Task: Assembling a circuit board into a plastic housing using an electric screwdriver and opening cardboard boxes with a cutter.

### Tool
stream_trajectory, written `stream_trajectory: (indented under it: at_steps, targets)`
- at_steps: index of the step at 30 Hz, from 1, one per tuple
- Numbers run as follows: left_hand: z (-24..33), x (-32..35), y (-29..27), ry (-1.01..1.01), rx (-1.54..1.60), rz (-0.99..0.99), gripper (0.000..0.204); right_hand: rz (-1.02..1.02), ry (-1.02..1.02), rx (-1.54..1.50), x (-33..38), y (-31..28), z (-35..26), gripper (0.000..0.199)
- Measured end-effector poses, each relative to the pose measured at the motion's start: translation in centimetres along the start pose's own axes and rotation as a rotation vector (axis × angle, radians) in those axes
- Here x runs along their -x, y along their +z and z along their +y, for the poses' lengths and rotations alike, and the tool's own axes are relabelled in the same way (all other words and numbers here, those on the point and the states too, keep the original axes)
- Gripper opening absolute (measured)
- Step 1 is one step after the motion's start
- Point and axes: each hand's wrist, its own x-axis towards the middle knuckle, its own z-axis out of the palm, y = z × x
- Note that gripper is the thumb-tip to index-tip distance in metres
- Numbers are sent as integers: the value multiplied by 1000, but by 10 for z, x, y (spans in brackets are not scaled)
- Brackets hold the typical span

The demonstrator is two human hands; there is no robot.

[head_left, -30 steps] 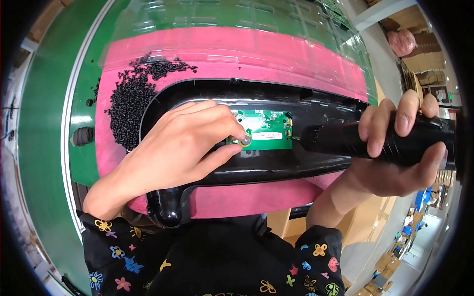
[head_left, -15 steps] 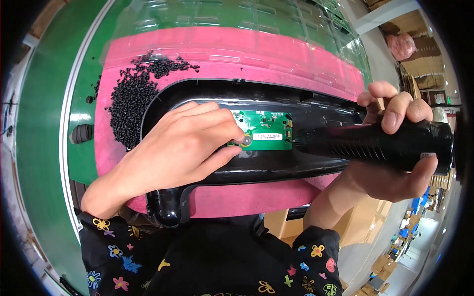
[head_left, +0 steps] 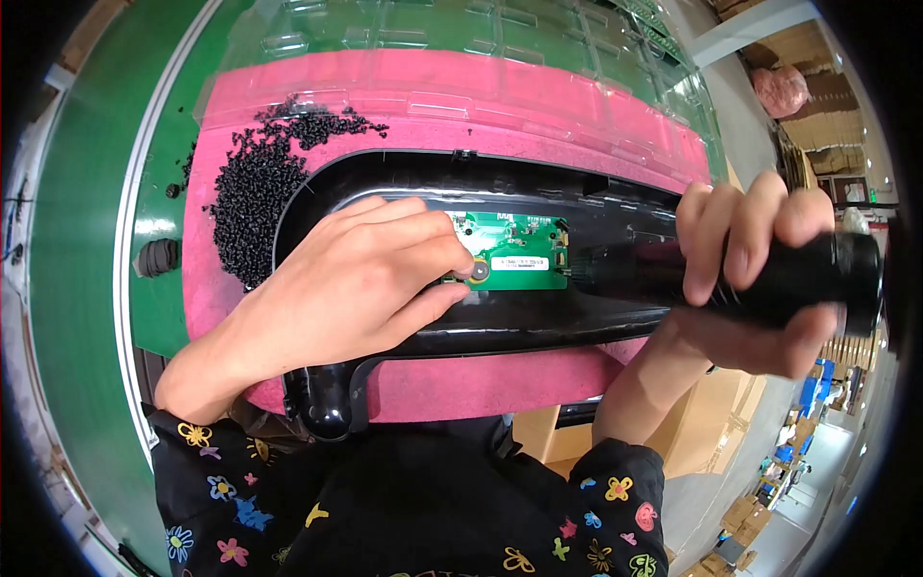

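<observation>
A green circuit board (head_left: 519, 245) with a white label lies inside a long black plastic housing (head_left: 538, 327). My left hand (head_left: 365, 279) reaches over the housing's left part, thumb and forefinger pinched at the board's left end, beside a small round component. The fingertips partly hide that end. In my right hand (head_left: 745, 245) is a black electric screwdriver (head_left: 635, 277), lying nearly level, with the fingers curled over its barrel and the thumb below. Its tip points left and meets the board's right edge; whether it sits on a screw I cannot tell. The hand is slightly blurred.
Under the housing lies a pink mat (head_left: 461, 389) on a green table (head_left: 87, 240). Many small black screws (head_left: 255, 207) are heaped left of the housing. A clear plastic tray (head_left: 452, 58) stands along the far side. A cardboard box (head_left: 707, 423) stands at the near right.
My right hand's fingers have come down and closed further round the screwdriver, shifting left along its barrel. The left hand and the board stay almost where they were.
</observation>
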Motion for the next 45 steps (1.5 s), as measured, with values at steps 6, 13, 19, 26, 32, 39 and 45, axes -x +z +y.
stream_trajectory:
  at_steps: [6,13,19,26,32,39,45]
  targets:
    - [1,-1,-1,0,-6,-25,13,-167,36,-24,-5,-5,-3,49]
    - [1,1,-1,-15,-39,-46,13,-78,66,-71,-1,-6,-1,47]
    - [1,2,-1,-12,-40,-41,15,-92,70,-122,-2,-10,-5,42]
    - [3,-1,1,-6,-33,-50,14,-130,49,-64,0,-8,-5,45]
    - [-2,2,1,-16,-15,-35,13,-254,61,-174,-9,-10,11,46]
    - [0,-2,0,-8,-22,-51,13,-303,85,-222,-8,-9,8,49]
    - [3,-1,-3,-7,-5,-31,13,-283,80,-210,-7,-9,7,49]
